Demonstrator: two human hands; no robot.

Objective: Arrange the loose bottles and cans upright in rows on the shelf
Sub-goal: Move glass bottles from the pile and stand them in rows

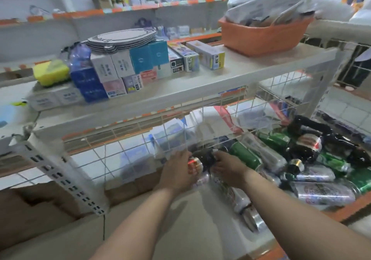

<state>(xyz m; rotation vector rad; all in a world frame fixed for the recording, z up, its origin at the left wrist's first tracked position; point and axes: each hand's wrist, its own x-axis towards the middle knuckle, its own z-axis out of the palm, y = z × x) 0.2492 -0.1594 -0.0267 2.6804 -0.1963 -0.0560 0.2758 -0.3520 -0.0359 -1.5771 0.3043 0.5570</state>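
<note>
Both hands reach mid-frame under the wire grid (180, 131): left hand (176, 171) grip clamped on a can (195, 164), right hand (228, 169) grip unclear. Loose cans (321, 179) lie heaped at right on the shelf (180, 215).

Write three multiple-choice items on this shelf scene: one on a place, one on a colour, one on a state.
1. Where does the orange plastic basket sit?
A. upper shelf
B. floor
C. among the cans

2. What colour is the sponge-like block at the upper shelf's left end?
A. red
B. yellow
C. black

3. How do most green and silver drink cans on the lower shelf lie?
A. upright in rows
B. on their sides in a heap
C. boxed

Answers: 1 A, it rests on the upper board; 2 B, it is plainly yellow; 3 B, they lie jumbled beside both hands.
</note>
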